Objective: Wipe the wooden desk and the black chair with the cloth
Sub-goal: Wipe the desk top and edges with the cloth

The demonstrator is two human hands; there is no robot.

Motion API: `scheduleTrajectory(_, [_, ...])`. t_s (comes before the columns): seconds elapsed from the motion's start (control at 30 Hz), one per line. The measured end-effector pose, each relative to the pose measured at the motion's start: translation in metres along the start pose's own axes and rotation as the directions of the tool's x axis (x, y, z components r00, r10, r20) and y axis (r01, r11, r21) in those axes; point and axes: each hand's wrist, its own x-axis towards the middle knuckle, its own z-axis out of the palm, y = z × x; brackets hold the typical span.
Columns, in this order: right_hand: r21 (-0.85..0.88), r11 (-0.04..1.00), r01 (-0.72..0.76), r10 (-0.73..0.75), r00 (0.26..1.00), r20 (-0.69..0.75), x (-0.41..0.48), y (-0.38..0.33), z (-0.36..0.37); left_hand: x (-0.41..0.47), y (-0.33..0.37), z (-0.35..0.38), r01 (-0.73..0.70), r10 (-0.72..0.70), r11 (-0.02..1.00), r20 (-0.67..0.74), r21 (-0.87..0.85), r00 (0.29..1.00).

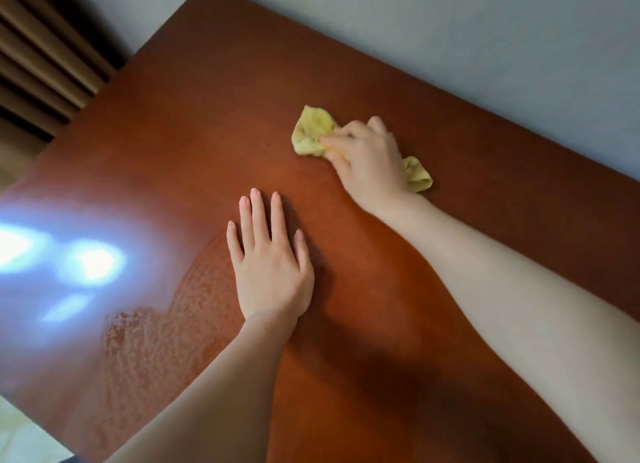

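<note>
The reddish-brown wooden desk (194, 123) fills most of the view. My right hand (369, 158) grips a crumpled yellow cloth (311, 130) and holds it against the desk top toward the far edge; part of the cloth sticks out behind my wrist. My left hand (270, 262) lies flat on the desk nearer to me, fingers straight and together, holding nothing. A damp streaky patch (156, 327) shows on the wood left of my left forearm. The black chair is not in view.
A grey wall (485, 47) runs along the desk's far edge. Brown curtain folds (41, 47) hang past the desk's left end. A bright glare (69, 255) lies on the desk's left part. Pale floor (24, 438) shows at the bottom left.
</note>
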Motion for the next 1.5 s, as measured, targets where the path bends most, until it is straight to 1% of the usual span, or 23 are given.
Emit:
scheduleTrajectory(0.1, [0.061,0.987,0.149,-0.151,0.988,0.027,-0.038,-0.009,-0.007,0.0,0.001,0.001,0.009,-0.009,1.0,-0.008,0.005,1.0])
scheduleTrajectory(0.17, [0.071,0.975,0.21,-0.213,0.976,0.05,-0.059,-0.004,-0.015,0.0,0.002,0.001,0.01,-0.01,1.0,-0.01,0.011,1.0])
scheduleTrajectory(0.23, [0.06,0.972,0.227,-0.23,0.972,0.054,-0.075,0.005,-0.023,0.0,0.002,0.001,0.012,-0.012,1.0,-0.015,0.007,1.0])
scheduleTrajectory(0.3, [0.041,0.977,0.209,-0.211,0.977,0.043,-0.09,0.018,-0.032,0.0,0.001,0.001,0.018,-0.017,1.0,-0.02,0.002,1.0])
scheduleTrajectory(0.4, [-0.018,0.991,0.133,-0.133,0.991,0.001,-0.107,0.044,-0.045,0.0,0.001,0.001,0.019,-0.019,1.0,-0.017,-0.005,1.0])
scheduleTrajectory(0.53, [-0.096,0.994,-0.056,0.046,0.994,-0.104,-0.103,0.089,-0.061,0.0,0.001,0.002,0.018,-0.018,1.0,-0.015,-0.005,1.0])
scheduleTrajectory(0.63, [-0.115,0.965,-0.235,0.216,0.964,-0.153,-0.08,0.115,-0.064,0.0,0.001,0.002,0.014,-0.014,1.0,-0.009,0.001,1.0])
scheduleTrajectory(0.7, [-0.116,0.939,-0.323,0.296,0.934,-0.2,-0.059,0.125,-0.06,-0.001,0.0,0.002,0.014,-0.013,1.0,-0.005,0.003,1.0])
scheduleTrajectory(0.8, [-0.113,0.912,-0.395,0.359,0.9,-0.248,-0.026,0.129,-0.052,-0.002,0.001,0.001,0.016,-0.016,1.0,-0.003,0.002,1.0])
scheduleTrajectory(0.9, [-0.119,0.902,-0.414,0.379,0.895,-0.236,0.005,0.124,-0.043,-0.001,0.002,0.001,0.009,-0.009,1.0,0.001,0.008,1.0])
scheduleTrajectory(1.03, [-0.146,0.921,-0.36,0.337,0.927,-0.162,0.036,0.099,-0.026,0.0,0.002,0.0,0.007,-0.007,1.0,0.006,0.018,1.0])
scheduleTrajectory(1.1, [-0.153,0.947,-0.283,0.267,0.957,-0.116,0.043,0.079,-0.016,0.0,0.001,0.0,0.009,-0.009,1.0,0.005,0.017,1.0])
scheduleTrajectory(1.17, [-0.131,0.976,-0.176,0.17,0.984,-0.056,0.042,0.056,-0.008,0.001,0.001,0.0,0.009,-0.009,1.0,0.003,0.018,1.0])
scheduleTrajectory(1.27, [-0.049,0.999,0.004,-0.003,1.0,0.009,0.023,0.028,-0.001,0.001,0.002,0.0,0.009,-0.008,1.0,-0.007,0.012,1.0])
scheduleTrajectory(1.33, [0.017,0.996,0.086,-0.087,0.996,0.037,0.0,0.012,-0.002,0.001,0.002,0.0,0.012,-0.012,1.0,-0.009,0.004,1.0])
scheduleTrajectory(1.4, [0.066,0.988,0.138,-0.141,0.988,0.06,-0.028,-0.001,-0.006,0.0,0.002,0.0,0.013,-0.013,1.0,-0.005,0.004,1.0])
scheduleTrajectory(1.5, [0.112,0.979,0.169,-0.176,0.982,0.064,-0.072,-0.01,-0.013,0.001,0.003,-0.001,0.009,-0.009,1.0,-0.008,0.002,1.0])
